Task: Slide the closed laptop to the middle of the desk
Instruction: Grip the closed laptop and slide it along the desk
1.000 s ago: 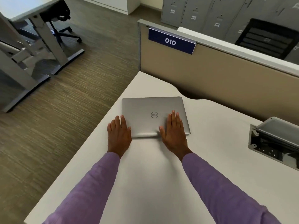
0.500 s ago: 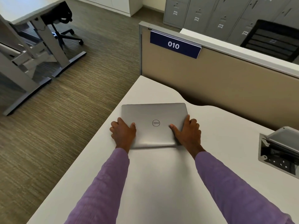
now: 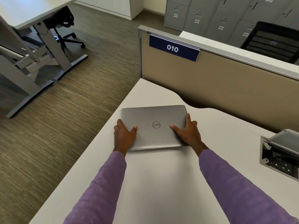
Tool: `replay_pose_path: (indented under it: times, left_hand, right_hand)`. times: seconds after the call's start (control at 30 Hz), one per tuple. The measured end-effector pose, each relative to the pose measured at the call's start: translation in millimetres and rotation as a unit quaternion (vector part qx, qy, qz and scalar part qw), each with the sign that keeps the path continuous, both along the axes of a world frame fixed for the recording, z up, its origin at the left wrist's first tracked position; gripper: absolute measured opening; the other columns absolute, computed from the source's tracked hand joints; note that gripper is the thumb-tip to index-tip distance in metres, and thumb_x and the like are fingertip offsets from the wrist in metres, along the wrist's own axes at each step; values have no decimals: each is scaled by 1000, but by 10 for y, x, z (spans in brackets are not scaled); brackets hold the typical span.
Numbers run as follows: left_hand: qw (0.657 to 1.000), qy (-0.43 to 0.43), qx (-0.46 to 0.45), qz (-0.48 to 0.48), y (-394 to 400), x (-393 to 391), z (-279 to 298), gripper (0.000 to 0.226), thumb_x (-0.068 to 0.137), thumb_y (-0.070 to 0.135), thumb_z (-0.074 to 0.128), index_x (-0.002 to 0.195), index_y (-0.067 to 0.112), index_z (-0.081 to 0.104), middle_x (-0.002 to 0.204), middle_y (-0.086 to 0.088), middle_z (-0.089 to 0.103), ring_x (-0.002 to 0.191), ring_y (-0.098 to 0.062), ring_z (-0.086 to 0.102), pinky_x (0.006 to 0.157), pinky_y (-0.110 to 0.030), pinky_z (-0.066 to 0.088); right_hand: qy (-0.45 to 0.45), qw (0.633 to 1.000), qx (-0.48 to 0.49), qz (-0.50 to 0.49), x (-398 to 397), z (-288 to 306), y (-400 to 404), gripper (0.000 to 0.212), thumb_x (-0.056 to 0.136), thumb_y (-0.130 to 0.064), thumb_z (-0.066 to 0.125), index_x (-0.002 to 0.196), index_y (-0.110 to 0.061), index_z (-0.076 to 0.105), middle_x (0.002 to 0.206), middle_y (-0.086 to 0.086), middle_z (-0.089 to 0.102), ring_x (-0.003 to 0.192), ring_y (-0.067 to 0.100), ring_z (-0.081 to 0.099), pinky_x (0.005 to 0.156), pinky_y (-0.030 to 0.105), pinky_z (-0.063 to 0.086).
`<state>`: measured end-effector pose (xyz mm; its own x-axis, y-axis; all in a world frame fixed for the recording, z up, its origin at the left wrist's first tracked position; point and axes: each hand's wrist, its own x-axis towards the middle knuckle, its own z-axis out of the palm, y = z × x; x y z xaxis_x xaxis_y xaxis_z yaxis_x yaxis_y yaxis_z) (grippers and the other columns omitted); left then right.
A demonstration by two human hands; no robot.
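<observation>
Closed laptop (image 3: 155, 126) near the desk (image 3: 161, 183) corner, gripped at its side edges by the left hand (image 3: 124, 135) and right hand (image 3: 188, 133), thumbs on top; an uneven pull may swing it off the near edge.

the left hand (image 3: 124, 136) covers the laptop (image 3: 153, 126)'s near-left corner, its fingers curled out of sight beneath the edge; the right hand (image 3: 188, 135) hides the near-right corner. the desk (image 3: 161, 183) runs past the bottom and right edges.
</observation>
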<state>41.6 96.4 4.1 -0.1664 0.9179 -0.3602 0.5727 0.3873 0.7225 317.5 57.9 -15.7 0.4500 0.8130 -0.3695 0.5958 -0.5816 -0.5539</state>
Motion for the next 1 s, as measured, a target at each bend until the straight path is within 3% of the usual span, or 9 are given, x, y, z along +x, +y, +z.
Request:
replay_pose_path:
  times: [0.3, 0.6, 1.0]
  left_hand:
    - [999, -9, 29, -39, -240, -115, 70, 66, 90, 38, 70, 136, 9, 33, 131, -22, 45, 121, -40, 50, 99, -45, 44]
    - [997, 8, 46, -62, -551, -162, 340, 76, 91, 39, 67, 147, 8, 26, 139, -22, 42, 128, -40, 46, 105, -48, 43]
    - [997, -8, 43, -71, -1339, -161, 451, 75, 90, 40, 69, 145, 8, 29, 139, -19, 44, 127, -37, 48, 106, -47, 45]
  right_hand:
    - [-4, 998, 56, -11, -85, 62, -203, 119, 67, -78, 69, 158, -32, 8, 128, 8, 41, 124, 29, 49, 94, 42, 46]
    - [4, 997, 67, -25, -154, 226, -574, 118, 68, -78, 68, 158, -31, 7, 130, 7, 40, 125, 30, 48, 94, 43, 46]
    - [10, 997, 69, -29, -120, 397, -1408, 116, 69, -76, 70, 157, -33, 7, 127, 5, 39, 124, 29, 49, 93, 42, 46]
